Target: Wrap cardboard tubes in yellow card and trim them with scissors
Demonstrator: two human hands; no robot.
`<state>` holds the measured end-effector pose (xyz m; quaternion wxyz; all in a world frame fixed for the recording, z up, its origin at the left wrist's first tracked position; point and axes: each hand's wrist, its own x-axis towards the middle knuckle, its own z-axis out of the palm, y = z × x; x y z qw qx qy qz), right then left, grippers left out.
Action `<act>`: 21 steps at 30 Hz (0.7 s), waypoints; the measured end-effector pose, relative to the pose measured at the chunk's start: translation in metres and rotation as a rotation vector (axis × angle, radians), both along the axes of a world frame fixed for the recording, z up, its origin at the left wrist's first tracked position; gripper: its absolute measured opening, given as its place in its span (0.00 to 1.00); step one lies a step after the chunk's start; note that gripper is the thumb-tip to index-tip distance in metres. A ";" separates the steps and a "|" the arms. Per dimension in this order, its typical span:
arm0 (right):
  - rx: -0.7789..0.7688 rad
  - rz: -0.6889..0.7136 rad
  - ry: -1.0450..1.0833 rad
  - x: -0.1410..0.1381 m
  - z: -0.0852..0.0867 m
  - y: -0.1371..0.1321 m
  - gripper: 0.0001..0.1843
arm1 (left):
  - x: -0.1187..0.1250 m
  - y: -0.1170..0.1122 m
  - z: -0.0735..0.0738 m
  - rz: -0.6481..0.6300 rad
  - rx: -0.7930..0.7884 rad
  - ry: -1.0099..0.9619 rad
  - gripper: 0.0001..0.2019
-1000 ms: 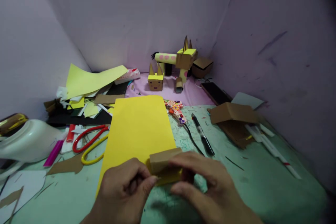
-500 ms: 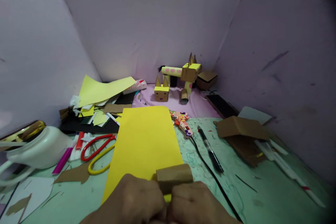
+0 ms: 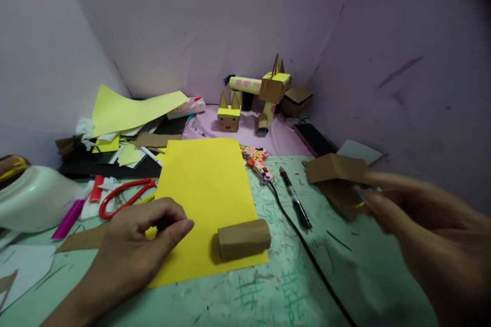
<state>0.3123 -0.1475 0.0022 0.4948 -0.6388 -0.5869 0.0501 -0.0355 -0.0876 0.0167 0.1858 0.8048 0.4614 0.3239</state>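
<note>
Hand, right: your right hand (image 3: pixel 425 237) is blurred, close to the folded cardboard (image 3: pixel 337 167) on the right; thumb and index finger come near each other, but I cannot tell whether they grip anything (something small and pale shows at the tips).

Hand, left: your left hand (image 3: pixel 140 242) curls loosely over the near left part of the yellow sheet (image 3: pixel 203 184), nothing visible in it; whether thumb and finger meet is unclear.

Tube: your cardboard tube (image 3: pixel 244 239) lies on its side at the sheet's near right corner, apart from both hands; brown, matte, its round wall dented into soft flat faces.

Tube's progress: the shaping looks done, while its outside is bare and undecorated, and it seems joined to nothing.

Sheet's progress: flat, smooth and bright, with no cut or drawn line that you can make out; any work on it looks undone.

Tools: right of the sheet, you have a flower-patterned tool (image 3: pixel 261 168) with a black cord, then a slim pen (image 3: pixel 294 199).

Far side: an eared cardboard box (image 3: pixel 229 120), crisp-edged, already wears a drawn face and a yellow top.
</note>
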 end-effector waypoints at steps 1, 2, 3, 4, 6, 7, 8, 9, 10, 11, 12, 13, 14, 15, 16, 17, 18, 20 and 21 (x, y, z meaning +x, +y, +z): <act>0.002 -0.035 -0.016 0.000 0.000 0.002 0.15 | -0.003 0.000 -0.003 -0.008 0.004 0.018 0.10; -0.006 -0.031 -0.042 -0.003 0.000 0.004 0.21 | -0.005 -0.001 -0.007 -0.030 -0.004 0.039 0.10; -0.006 -0.019 -0.074 -0.008 -0.001 0.004 0.23 | -0.006 -0.003 -0.012 -0.048 -0.003 0.055 0.08; -0.011 0.044 -0.111 -0.013 -0.003 0.003 0.21 | -0.007 -0.006 -0.018 -0.055 0.004 0.074 0.07; -0.034 0.147 -0.148 -0.024 -0.010 -0.002 0.16 | -0.006 -0.013 -0.031 -0.050 0.103 0.101 0.09; -0.054 0.221 -0.135 -0.030 -0.014 -0.005 0.14 | -0.003 -0.016 -0.037 -0.045 0.151 0.121 0.13; -0.097 0.304 -0.101 -0.035 -0.019 -0.008 0.14 | 0.000 -0.019 -0.043 -0.081 0.194 0.128 0.14; -0.136 0.397 -0.080 -0.040 -0.023 -0.011 0.15 | 0.005 -0.020 -0.047 -0.095 0.201 0.135 0.15; -0.191 0.478 -0.080 -0.044 -0.027 -0.013 0.15 | 0.010 -0.021 -0.050 -0.121 0.200 0.143 0.15; -0.236 0.537 -0.099 -0.047 -0.030 -0.014 0.16 | 0.016 -0.022 -0.052 -0.149 0.196 0.151 0.16; -0.268 0.584 -0.133 -0.050 -0.033 -0.014 0.16 | 0.022 -0.021 -0.053 -0.175 0.189 0.164 0.16; -0.289 0.615 -0.173 -0.052 -0.036 -0.014 0.16 | 0.027 -0.019 -0.054 -0.209 0.186 0.181 0.16; -0.292 0.636 -0.208 -0.054 -0.038 -0.013 0.15 | 0.031 -0.017 -0.054 -0.236 0.177 0.195 0.16; -0.284 0.656 -0.234 -0.055 -0.040 -0.011 0.14 | 0.035 -0.015 -0.055 -0.250 0.161 0.201 0.16; -0.271 0.678 -0.249 -0.056 -0.043 -0.010 0.13 | 0.037 -0.012 -0.056 -0.258 0.142 0.197 0.15; -0.257 0.693 -0.257 -0.056 -0.045 -0.008 0.11 | 0.039 -0.010 -0.056 -0.260 0.122 0.182 0.14; -0.243 0.700 -0.264 -0.057 -0.048 -0.007 0.10 | 0.041 -0.008 -0.057 -0.258 0.105 0.162 0.14; -0.213 0.692 -0.285 -0.058 -0.053 -0.004 0.07 | 0.042 -0.006 -0.057 -0.253 0.096 0.128 0.13; -0.198 0.680 -0.302 -0.058 -0.055 -0.003 0.06 | 0.042 -0.006 -0.058 -0.254 0.103 0.120 0.13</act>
